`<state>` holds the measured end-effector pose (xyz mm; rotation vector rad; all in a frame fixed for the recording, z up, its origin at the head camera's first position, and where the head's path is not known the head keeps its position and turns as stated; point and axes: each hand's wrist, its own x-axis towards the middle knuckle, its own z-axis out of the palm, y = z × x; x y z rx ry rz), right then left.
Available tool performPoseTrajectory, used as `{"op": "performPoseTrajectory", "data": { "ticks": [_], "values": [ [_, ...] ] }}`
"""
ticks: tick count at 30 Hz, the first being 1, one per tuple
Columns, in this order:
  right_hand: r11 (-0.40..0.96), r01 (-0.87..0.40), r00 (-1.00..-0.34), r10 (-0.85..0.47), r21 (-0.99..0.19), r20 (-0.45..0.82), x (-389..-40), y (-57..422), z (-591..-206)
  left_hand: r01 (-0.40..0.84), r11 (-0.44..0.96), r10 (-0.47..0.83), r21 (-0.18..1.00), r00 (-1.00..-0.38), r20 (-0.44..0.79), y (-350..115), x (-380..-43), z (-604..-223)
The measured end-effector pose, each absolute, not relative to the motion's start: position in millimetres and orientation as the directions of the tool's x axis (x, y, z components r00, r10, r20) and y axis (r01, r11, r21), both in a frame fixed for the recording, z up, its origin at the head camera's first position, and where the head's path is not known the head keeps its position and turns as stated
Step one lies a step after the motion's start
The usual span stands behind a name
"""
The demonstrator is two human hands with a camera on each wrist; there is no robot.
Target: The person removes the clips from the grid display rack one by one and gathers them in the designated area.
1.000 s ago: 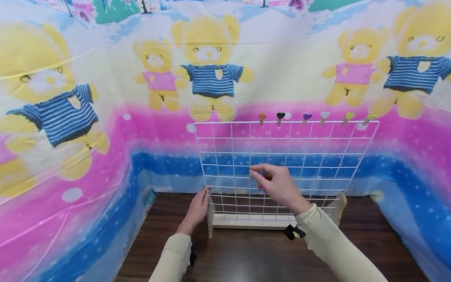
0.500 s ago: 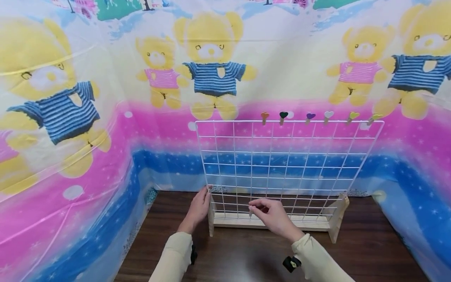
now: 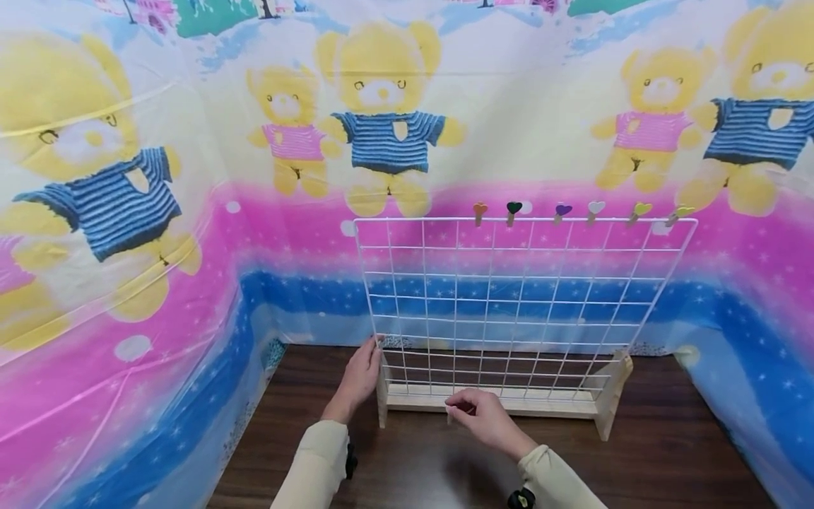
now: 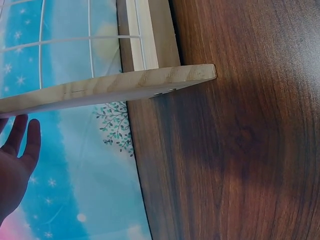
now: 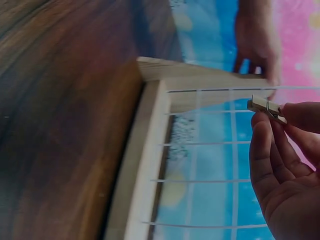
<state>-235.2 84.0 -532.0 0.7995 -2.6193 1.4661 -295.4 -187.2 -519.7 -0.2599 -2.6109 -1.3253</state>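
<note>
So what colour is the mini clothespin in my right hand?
The mini clothespin is pale beige where visible, best seen in the right wrist view.

**Right hand [image 3: 488,418] pinches, left hand [image 3: 360,375] stretches**

We see both arms [image 3: 310,463] reach forward in pale long sleeves [image 3: 559,481]. The left hand points away from us — its fingers [image 4: 31,144] fairly straight and slightly parted in the left wrist view. The right hand sits lower and nearer us, thumb [image 3: 463,417] and fingertips [image 5: 296,112] drawn together, the fingers bent. Its forearm slants in from the right — we find the two hands apart.
</note>
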Motion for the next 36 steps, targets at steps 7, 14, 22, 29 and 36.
{"op": "performPoseTrajectory", "data": {
  "ticks": [7, 14, 22, 29, 36],
  "values": [
    [0.465, -0.406, -0.867, -0.468, -0.787, 0.171, -237, 82, -558, 0.272, 0.600, 0.074, 0.752, -0.955, 0.286, -186, -294, -519],
    [0.486, -0.373, -0.878, -0.461, -0.791, 0.131, -240, 81, -577, 0.302, 0.614, 0.096, 0.729, -0.946, 0.311, -187, -295, -520],
    [0.515, -0.354, -0.883, -0.459, -0.781, 0.098, -246, 77, -601, 0.270, 0.610, 0.084, 0.744, -0.957, 0.279, -187, -295, -518],
    [0.486, -0.317, -0.888, -0.453, -0.814, 0.075, -246, 72, -612, 0.279, 0.613, 0.089, 0.739, -0.954, 0.287, -188, -295, -518],
    [0.490, -0.306, -0.897, -0.436, -0.816, 0.074, -245, 71, -627, 0.283, 0.610, 0.092, 0.740, -0.953, 0.289, -187, -294, -519]
  ]
}}
